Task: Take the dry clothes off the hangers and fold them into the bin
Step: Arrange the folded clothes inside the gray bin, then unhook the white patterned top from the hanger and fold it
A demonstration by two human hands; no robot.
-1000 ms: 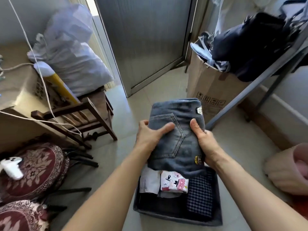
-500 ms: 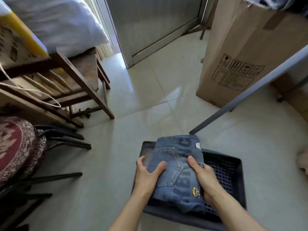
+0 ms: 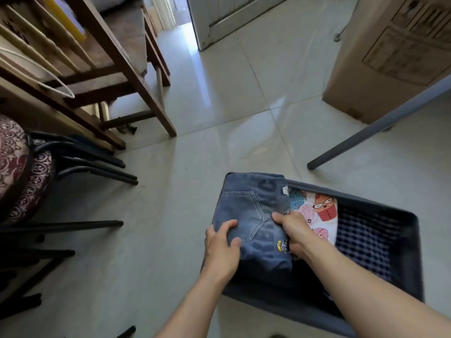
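Observation:
A folded pair of blue jeans [image 3: 251,211] with a back pocket and small patches lies at the left end of the dark bin [image 3: 412,242] on the floor. My left hand [image 3: 223,247] grips the jeans' left edge, thumb on top. My right hand [image 3: 292,230] grips their right edge. Beside the jeans in the bin lie a folded cartoon-print cloth [image 3: 317,211] and a dark checked cloth [image 3: 363,237].
A wooden chair [image 3: 117,76] and stacked patterned stools [image 3: 22,172] with black legs stand at the left. A cardboard box [image 3: 390,57] is at the back right, with a grey rack leg [image 3: 373,128] slanting down in front of it. A door [image 3: 231,18] is behind.
Both hands have lowered the folded jeans from chest height down into the bin's left end. The view has tilted down toward the floor and bin.

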